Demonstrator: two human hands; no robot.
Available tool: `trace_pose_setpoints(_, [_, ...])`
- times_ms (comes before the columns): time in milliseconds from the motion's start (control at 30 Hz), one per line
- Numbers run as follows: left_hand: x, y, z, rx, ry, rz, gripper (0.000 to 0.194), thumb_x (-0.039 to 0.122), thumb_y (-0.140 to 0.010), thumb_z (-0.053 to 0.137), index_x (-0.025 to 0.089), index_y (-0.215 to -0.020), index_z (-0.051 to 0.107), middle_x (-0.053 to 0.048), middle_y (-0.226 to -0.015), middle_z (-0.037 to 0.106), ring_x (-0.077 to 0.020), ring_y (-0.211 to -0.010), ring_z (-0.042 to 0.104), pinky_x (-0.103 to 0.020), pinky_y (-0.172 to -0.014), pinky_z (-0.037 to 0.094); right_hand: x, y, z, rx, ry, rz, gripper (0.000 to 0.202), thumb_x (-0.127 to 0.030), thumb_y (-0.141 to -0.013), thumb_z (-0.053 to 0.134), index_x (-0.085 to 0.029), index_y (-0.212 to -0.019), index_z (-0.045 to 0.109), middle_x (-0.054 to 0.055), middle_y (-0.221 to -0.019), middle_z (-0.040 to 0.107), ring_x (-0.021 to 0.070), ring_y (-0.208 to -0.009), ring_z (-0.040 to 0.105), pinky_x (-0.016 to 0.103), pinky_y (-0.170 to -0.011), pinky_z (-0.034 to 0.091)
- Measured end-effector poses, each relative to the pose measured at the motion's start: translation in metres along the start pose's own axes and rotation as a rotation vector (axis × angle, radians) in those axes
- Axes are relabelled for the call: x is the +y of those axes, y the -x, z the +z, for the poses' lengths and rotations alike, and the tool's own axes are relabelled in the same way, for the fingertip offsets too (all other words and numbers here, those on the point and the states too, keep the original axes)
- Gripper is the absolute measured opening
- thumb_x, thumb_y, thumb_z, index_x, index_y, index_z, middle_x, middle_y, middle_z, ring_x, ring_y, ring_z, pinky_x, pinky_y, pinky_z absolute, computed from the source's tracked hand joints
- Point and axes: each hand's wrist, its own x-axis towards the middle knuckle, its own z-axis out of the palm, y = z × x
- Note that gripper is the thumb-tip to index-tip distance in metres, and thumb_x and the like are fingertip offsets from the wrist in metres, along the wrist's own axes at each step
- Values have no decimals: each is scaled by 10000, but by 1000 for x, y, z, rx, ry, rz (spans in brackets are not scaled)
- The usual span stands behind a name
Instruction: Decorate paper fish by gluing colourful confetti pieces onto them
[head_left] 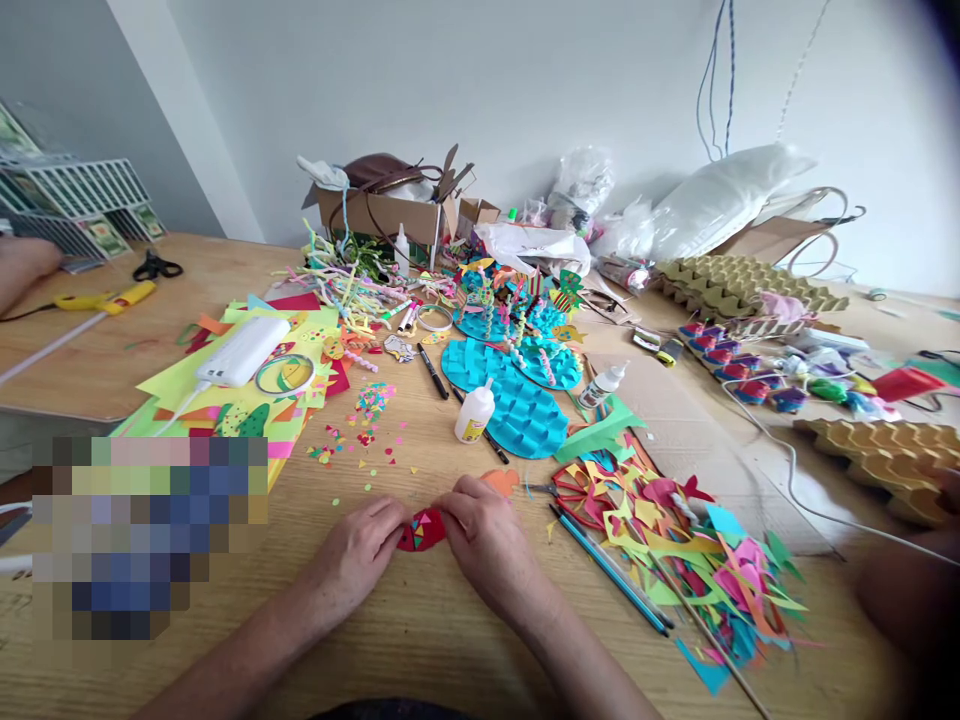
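A red paper cutout shaped like a fish (426,534), with small colored triangles stuck on it, lies low over the table in front of me. My left hand (366,548) is closed at its left end, fingertips pressed together on the edge. The other end is hidden under my right hand (487,540), whose fingers are bent and closed on it. Just beyond my right fingers lies an orange paper cutout (502,484). Farther back stands a white glue bottle (474,414), and tiny paper confetti (373,400) is scattered to the left of it.
Blue-painted egg-carton pieces (517,400) sit past the glue. On the right are heaped paper scraps (675,550), blue pens (611,570) and scissors (544,489). Colored sheets (161,370) under a white power bank (244,350) lie left. Another person's arm (26,270) shows at far left.
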Motion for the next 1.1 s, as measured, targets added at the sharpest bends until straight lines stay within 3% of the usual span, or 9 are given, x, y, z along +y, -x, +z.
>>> trace_pose_setpoints(100, [1, -2, -6, -33, 35, 4, 188, 88, -786, 422, 194, -809, 575, -3, -770, 611, -132, -727, 567, -234, -667, 456, 0, 4, -8, 56, -56, -6, 200, -98, -779, 476, -175, -875, 633, 43, -797, 582, 143, -738, 531, 227, -647, 383])
trace_pose_setpoints(200, [-5, -7, -23, -18, -4, 13, 211, 81, -770, 403, 200, -814, 573, -2, -784, 620, -130, -754, 574, -229, -679, 452, 1, 10, -11, 97, -97, -43, 187, -115, -793, 454, -176, -854, 620, 47, -786, 578, 147, -725, 530, 237, -639, 392])
trace_pose_setpoints(367, [-39, -25, -71, 58, -243, -107, 209, 160, -782, 387, 199, -873, 572, -27, -889, 633, -149, -793, 582, -242, -693, 431, 8, 17, -6, 224, -152, -93, 184, -129, -814, 419, -165, -816, 599, 49, -745, 560, 142, -687, 523, 233, -599, 391])
trace_pose_setpoints(533, [-67, -45, -105, -27, -496, -258, 181, 203, -788, 384, 198, -788, 564, -13, -793, 626, -162, -733, 570, -233, -617, 380, 17, 19, 5, 311, -202, -113, 181, -131, -824, 413, -159, -819, 591, 52, -734, 549, 140, -678, 519, 230, -588, 397])
trace_pose_setpoints(733, [-74, -61, -101, -224, -574, -320, 111, 173, -742, 450, 195, -691, 546, 4, -666, 582, -144, -639, 537, -214, -526, 310, 23, 20, 13, 309, -210, -137, 180, -124, -819, 415, -162, -805, 591, 49, -710, 539, 141, -645, 515, 231, -555, 403])
trace_pose_setpoints(1100, [-78, -64, -86, -262, -611, -224, 114, 141, -743, 451, 184, -736, 557, -37, -780, 597, -181, -767, 551, -255, -655, 368, 26, 19, 11, 377, -236, -138, 185, -140, -817, 418, -164, -797, 600, 48, -692, 554, 140, -637, 532, 229, -546, 427])
